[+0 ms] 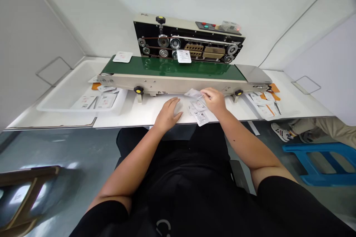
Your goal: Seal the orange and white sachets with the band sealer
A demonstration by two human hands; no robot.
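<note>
pale walls (pixel 111 11) fill the top of the frame, above a white table (pixel 136 114) that crosses the middle. on it stands a band sealing machine (pixel 180 26) with a green conveyor belt (pixel 155 67); one labelled packet (pixel 184 56) leans at its rollers, covering part of them, and a square packet (pixel 122 57) lies at the belt's left end.

at the centre, the two hands are apart. the right hand (pixel 213 100) pinches a small white packet (pixel 193 93) just in front of the machine; its print is too blurred to read, and the grip partly covers it. the left hand (pixel 167 113) is loose and unfilled, fingers spread, near several loose packets (pixel 199 113) that overlap, so their number is unclear.

at left, a white plastic tray (pixel 62 98) holds more packets, partly hidden by the machine's end; at right, a second tray (pixel 260 113) holds packets and orange pieces. at the right edge, another person's shoe (pixel 280 132) and trouser leg show, cut off, above a cropped blue stool (pixel 342 150). a brown stool (pixel 30 171) is cut off lower left.
</note>
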